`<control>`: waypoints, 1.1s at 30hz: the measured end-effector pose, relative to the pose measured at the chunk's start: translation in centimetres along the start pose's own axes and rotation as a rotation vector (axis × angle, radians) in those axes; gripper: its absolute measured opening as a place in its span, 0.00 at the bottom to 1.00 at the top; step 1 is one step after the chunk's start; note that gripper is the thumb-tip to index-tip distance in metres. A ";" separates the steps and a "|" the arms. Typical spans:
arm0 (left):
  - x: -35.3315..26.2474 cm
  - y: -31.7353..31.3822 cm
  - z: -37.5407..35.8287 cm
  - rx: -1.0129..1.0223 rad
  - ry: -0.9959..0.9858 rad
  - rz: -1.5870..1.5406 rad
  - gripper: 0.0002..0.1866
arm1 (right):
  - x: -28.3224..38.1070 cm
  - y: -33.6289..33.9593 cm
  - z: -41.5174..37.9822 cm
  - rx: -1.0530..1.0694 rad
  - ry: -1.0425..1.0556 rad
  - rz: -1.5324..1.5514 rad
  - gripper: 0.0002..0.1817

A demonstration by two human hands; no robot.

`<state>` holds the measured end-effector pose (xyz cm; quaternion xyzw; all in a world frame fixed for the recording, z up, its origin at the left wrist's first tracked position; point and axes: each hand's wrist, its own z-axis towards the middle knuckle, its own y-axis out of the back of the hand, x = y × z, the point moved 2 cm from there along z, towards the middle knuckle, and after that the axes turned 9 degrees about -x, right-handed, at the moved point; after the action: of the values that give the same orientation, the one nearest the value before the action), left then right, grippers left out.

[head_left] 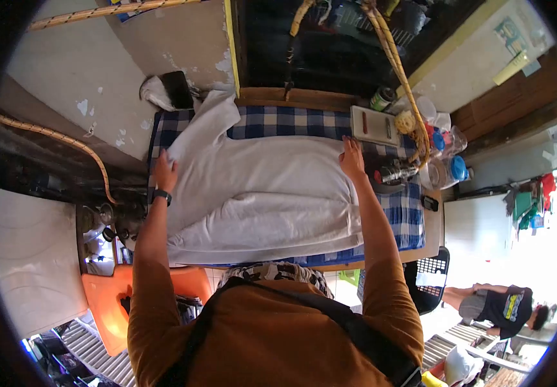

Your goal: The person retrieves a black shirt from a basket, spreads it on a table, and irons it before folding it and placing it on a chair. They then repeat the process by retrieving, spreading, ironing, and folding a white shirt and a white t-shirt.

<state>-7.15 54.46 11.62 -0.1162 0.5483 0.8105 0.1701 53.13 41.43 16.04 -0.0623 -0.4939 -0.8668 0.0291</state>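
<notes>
A white long garment, which looks like a shirt [272, 168], lies spread on a blue checked cloth [278, 121], with one sleeve pointing up at the left and folds along the near side. My left hand [165, 173], a dark band on its wrist, is at the shirt's left edge, its fingers closed on the fabric. At the opposite end, my right hand [352, 160] rests on the shirt's right edge, fingers stretched out. Just right of it is a dark iron [388, 174] with a metal fitting, partly hidden.
A patterned cord [397, 61] hangs down towards the iron. A pale tray [374, 126] and several plastic containers [446, 169] stand at the right. An orange chair [107, 303] and a black basket [430, 284] flank me. Another person [501, 306] is at far right.
</notes>
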 end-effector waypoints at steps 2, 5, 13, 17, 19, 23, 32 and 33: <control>0.3 -2.0 1.7 -0.045 0.007 -0.023 0.31 | -0.5 -1.7 1.7 0.048 0.031 0.049 0.28; -1.5 -2.8 4.3 0.021 0.149 0.095 0.28 | -1.2 -2.4 3.4 0.433 -0.172 -0.049 0.21; -1.1 4.7 4.6 0.064 0.049 -0.339 0.20 | 0.6 4.9 0.0 0.079 -0.022 -0.066 0.13; 2.1 11.8 -1.8 0.125 -0.067 -0.386 0.16 | 2.7 11.0 -7.5 -0.013 0.074 0.010 0.14; 1.8 15.2 -5.0 0.577 0.122 -0.497 0.13 | 2.5 12.0 -11.8 0.036 0.048 0.072 0.17; 3.3 13.9 -10.8 0.525 0.317 -0.569 0.11 | 2.8 11.7 -17.1 0.125 0.016 0.123 0.22; 2.2 4.9 -10.2 0.050 0.376 0.293 0.33 | 3.4 12.0 -16.8 0.055 0.023 0.097 0.29; 3.5 4.1 -10.0 0.017 0.352 0.230 0.32 | 3.3 12.5 -16.8 0.035 0.022 0.086 0.30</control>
<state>-11.98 44.34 10.08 -0.1912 0.5859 0.7872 -0.0212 49.89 20.64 18.70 -0.0735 -0.5056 -0.8566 0.0728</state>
